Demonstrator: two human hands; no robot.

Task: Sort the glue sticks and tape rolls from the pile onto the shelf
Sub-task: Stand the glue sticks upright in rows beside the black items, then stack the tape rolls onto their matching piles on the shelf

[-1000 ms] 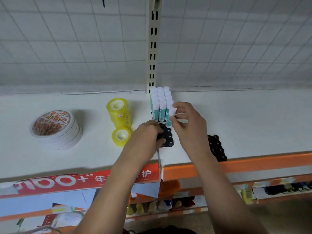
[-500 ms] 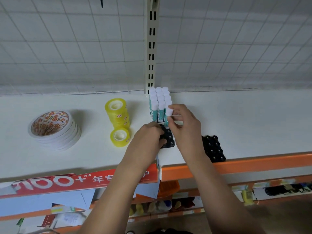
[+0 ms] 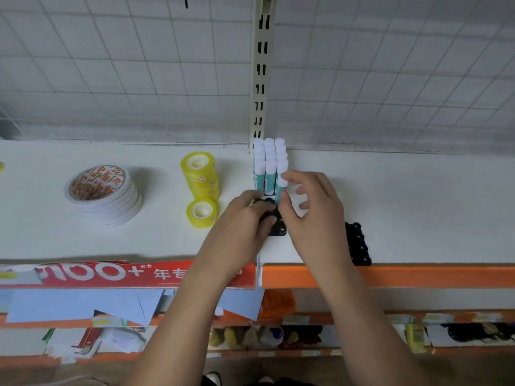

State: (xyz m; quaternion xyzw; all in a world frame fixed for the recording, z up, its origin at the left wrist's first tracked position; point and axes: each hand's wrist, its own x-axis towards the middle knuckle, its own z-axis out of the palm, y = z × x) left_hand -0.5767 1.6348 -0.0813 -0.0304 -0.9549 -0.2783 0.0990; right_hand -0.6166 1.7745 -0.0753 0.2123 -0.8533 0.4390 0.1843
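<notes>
The white shelf (image 3: 404, 207) was the biggest thing there, with a flat stack of wide tape rolls (image 3: 104, 195) off to the left, then the yellow tape rolls (image 3: 201, 176) stacked near the middle with one loose one in front. The glue sticks (image 3: 269, 165) stood upright in a tight block in a black holder tray (image 3: 274, 229) against the upright post, and a second black tray (image 3: 358, 246) sat empty by the shelf's front edge.

The left hand (image 3: 248, 218) was clamped down on the tray, pinning it. The right hand (image 3: 309, 207) had thumb and forefinger pinched on the front-right glue stick (image 3: 281, 181), other fingers loose.

My guess is these sticks are light, rigid and smooth plastic, so kinda slippery. Pinching at the white cap end looked fine, but I'd grab lower on the teal body in case the cap pops off.
</notes>
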